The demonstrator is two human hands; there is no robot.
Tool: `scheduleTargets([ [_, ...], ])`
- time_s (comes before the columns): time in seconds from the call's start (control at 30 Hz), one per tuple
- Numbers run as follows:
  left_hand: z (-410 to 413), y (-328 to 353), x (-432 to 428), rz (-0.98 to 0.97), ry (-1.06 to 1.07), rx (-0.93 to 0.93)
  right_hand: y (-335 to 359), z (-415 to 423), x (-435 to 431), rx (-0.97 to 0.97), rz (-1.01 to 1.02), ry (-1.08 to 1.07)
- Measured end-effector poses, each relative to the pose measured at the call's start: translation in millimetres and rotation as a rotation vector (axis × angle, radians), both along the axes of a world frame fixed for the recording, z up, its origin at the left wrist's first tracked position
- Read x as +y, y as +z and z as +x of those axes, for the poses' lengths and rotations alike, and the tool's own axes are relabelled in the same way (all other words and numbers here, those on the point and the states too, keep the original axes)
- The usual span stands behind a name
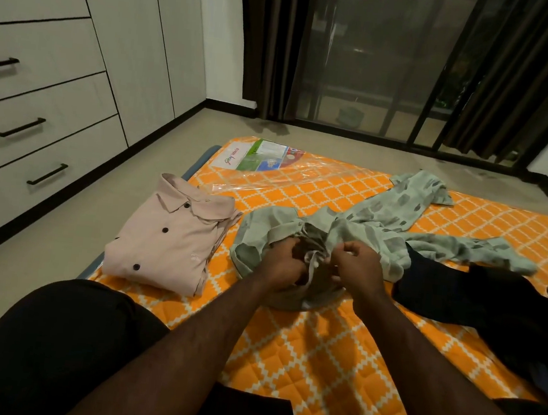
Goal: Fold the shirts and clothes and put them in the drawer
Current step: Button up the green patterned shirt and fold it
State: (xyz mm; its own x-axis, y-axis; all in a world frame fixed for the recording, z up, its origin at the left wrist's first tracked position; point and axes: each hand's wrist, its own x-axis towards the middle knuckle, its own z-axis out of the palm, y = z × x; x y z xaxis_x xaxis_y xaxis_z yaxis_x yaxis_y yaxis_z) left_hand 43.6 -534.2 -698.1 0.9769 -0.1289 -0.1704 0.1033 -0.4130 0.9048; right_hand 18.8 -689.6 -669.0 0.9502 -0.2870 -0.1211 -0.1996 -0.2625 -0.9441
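Seen from the head camera, a person seated on an orange quilted mattress (pixel 334 355) works the bunched near end of a pale green patterned shirt (pixel 396 217). The left hand (pixel 282 262) and right hand (pixel 358 261) both have their fingers curled into the cloth, gripping it close together. The shirt's length trails away up and rightward from the hands. A folded pink shirt (pixel 167 240) lies just left; closed drawers (pixel 36 135) stand farther left.
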Motion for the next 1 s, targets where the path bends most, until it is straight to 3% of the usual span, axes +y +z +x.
scheduleTargets([
  [0.13, -7, 1, 2, 0.177, -0.231, 0.024, -2, 0, -6, 0.215, -0.289, 0.162],
  [0.27, -5, -3, 2, 0.191, -0.265, -0.091, -4, -6, 0, 0.388, -0.22, 0.231],
  [0.53, -1, -5, 6, 0.159, -0.162, -0.337, -2, -6, 1, 0.311, -0.121, 0.151],
  [0.63, -2, -4, 6, 0.144, -0.169, -0.332, -3, -4, 5, 0.182, -0.151, 0.09],
  [0.77, -5, 0, 5, 0.098, -0.164, -0.296, -10, -2, 7, 0.011, -0.339, -0.025],
  [0.9, -2, -2, 3, -0.008, -0.12, -0.284, -25, 7, -1, 0.05, -0.171, -0.014],
  [1.0, 0, 7, 2, -0.061, -0.056, -0.335, -30, 10, -3, 0.038, -0.212, 0.018],
])
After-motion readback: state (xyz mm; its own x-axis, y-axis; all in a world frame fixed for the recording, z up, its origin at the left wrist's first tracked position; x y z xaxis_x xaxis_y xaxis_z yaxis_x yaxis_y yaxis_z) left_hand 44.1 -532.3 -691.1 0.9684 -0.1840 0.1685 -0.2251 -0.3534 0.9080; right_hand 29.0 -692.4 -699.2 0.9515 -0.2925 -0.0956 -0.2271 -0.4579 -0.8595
